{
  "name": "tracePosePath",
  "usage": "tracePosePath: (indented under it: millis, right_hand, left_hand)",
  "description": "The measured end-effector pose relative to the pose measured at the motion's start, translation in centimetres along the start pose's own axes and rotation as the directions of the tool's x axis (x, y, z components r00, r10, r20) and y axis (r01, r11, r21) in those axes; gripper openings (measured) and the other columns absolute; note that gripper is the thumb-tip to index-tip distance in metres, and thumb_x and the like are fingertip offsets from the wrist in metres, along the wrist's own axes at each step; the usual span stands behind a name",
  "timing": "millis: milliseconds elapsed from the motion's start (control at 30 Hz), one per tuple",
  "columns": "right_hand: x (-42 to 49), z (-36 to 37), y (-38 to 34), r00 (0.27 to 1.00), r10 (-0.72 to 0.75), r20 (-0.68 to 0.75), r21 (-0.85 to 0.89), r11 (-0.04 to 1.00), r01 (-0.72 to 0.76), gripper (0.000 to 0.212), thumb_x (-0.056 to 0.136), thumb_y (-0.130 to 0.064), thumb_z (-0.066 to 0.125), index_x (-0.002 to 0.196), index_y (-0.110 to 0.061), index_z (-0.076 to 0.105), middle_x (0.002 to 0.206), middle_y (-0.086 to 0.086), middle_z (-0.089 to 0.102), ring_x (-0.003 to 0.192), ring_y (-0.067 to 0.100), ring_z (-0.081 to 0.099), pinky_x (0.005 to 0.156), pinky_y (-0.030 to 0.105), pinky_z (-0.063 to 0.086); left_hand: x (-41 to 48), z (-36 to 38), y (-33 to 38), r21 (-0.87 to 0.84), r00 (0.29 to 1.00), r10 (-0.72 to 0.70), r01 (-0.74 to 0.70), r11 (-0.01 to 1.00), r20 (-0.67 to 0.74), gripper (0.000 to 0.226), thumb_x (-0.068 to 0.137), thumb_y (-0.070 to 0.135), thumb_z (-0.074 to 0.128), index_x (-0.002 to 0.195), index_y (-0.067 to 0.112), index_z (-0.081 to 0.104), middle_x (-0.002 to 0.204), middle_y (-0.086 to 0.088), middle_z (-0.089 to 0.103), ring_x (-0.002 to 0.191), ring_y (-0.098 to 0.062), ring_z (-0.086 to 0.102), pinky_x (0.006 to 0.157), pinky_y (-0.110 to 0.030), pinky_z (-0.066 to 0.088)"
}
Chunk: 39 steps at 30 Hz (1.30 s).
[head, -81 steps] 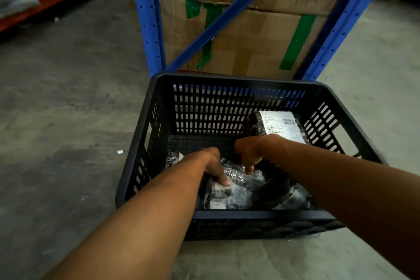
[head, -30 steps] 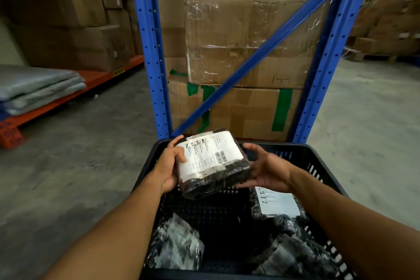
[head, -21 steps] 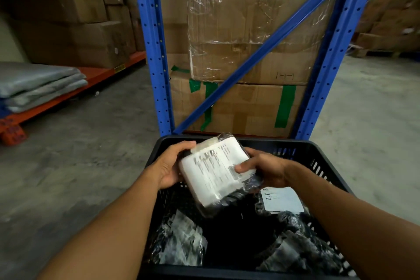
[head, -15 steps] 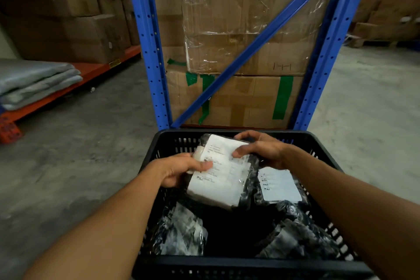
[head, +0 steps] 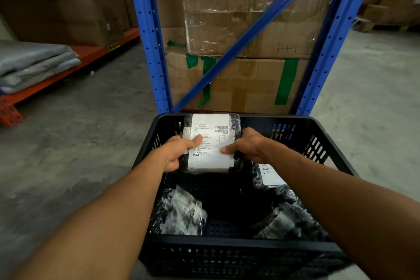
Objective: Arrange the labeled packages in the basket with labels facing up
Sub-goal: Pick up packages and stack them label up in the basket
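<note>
A black slatted basket (head: 327, 150) stands on the floor in front of me. Both hands hold a dark plastic-wrapped package (head: 212, 125) with a white label facing up, over the basket's far left part. My left hand (head: 179, 151) grips its left edge, thumb on the label. My right hand (head: 246, 145) grips its right edge. Another labeled package (head: 270, 174) lies label up at the right, partly hidden by my right arm. A clear-wrapped package (head: 181, 213) lies near left, and another dark one (head: 284, 223) near right.
A blue rack frame (head: 150, 36) with stacked cardboard boxes (head: 245, 79) stands right behind the basket. Folded grey sheets (head: 34, 61) lie on an orange shelf at the left. Concrete floor (head: 68, 132) surrounds the basket.
The package was lifted out of the basket, turned in both hands, and now sits lower and square over the far left part, label up.
</note>
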State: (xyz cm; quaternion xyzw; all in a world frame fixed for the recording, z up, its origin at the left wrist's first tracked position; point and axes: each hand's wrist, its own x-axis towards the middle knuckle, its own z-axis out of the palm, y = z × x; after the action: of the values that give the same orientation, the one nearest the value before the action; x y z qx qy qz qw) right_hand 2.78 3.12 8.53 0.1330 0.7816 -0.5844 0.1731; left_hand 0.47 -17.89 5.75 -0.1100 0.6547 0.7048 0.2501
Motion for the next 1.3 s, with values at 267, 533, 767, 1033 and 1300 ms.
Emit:
tracePosePath:
  millis: [267,533,767,1033,1300]
  right_hand:
    - [2.6,2.9,4.0,0.984,0.148,-0.098,-0.173,0.971,-0.163,0.051,0.071,-0.013,0.086,0.112,0.001,0.059,0.103,0.017,0.07,0.084,0.03,0.069,0.07,0.04,0.06]
    - [5.3,5.3,7.7,0.953,0.131,-0.272,-0.278,0.938,-0.208,0.043,0.071,-0.017,0.084,0.108,-0.007,0.063,0.112,0.013,0.069,0.102,0.027,0.066,0.087,0.034,0.056]
    - [6.8,6.8,9.8,0.959,0.15,-0.238,-0.412,0.879,-0.24,0.024,0.081,-0.012,0.072,0.101,-0.006,0.061,0.108,0.011,0.067,0.087,0.02,0.064,0.067,0.023,0.052]
    - [7.0,6.4,10.0,0.971,0.142,-0.19,-0.425,0.88,-0.212,0.013,0.078,-0.01,0.073,0.085,-0.011,0.061,0.087,0.003,0.064,0.07,0.013,0.058,0.048,0.016,0.041]
    - [6.0,6.2,9.0,0.969,0.232,-0.086,-0.415,0.876,-0.247,0.035,0.079,-0.006,0.07,0.113,0.003,0.065,0.114,0.015,0.069,0.104,0.028,0.064,0.087,0.033,0.054]
  left_hand:
    - [2.3,0.0,-2.9,0.541,0.992,-0.047,0.105,0.834,-0.119,0.066,0.068,0.012,0.088,0.128,0.007,0.06,0.127,-0.007,0.067,0.117,-0.026,0.061,0.097,-0.033,0.048]
    - [4.4,0.6,-5.8,0.763,0.949,0.102,0.172,0.624,-0.297,0.084,0.068,0.023,0.09,0.135,0.007,0.042,0.134,-0.011,0.058,0.122,-0.029,0.057,0.099,-0.033,0.045]
    - [6.8,0.2,-7.8,0.879,0.968,-0.017,0.234,0.415,-0.25,0.091,0.075,0.035,0.083,0.145,-0.001,0.035,0.143,-0.016,0.051,0.127,-0.032,0.054,0.103,-0.036,0.047]
    - [7.2,-0.8,-7.8,0.896,0.987,-0.054,0.159,0.414,-0.15,0.074,0.077,0.035,0.081,0.139,0.007,0.051,0.137,-0.011,0.06,0.121,-0.028,0.059,0.103,-0.039,0.048]
    - [5.5,-0.9,-6.6,0.885,0.953,-0.294,0.198,0.422,-0.073,0.052,0.082,0.029,0.078,0.128,0.011,0.062,0.121,-0.011,0.067,0.109,-0.029,0.065,0.095,-0.044,0.055]
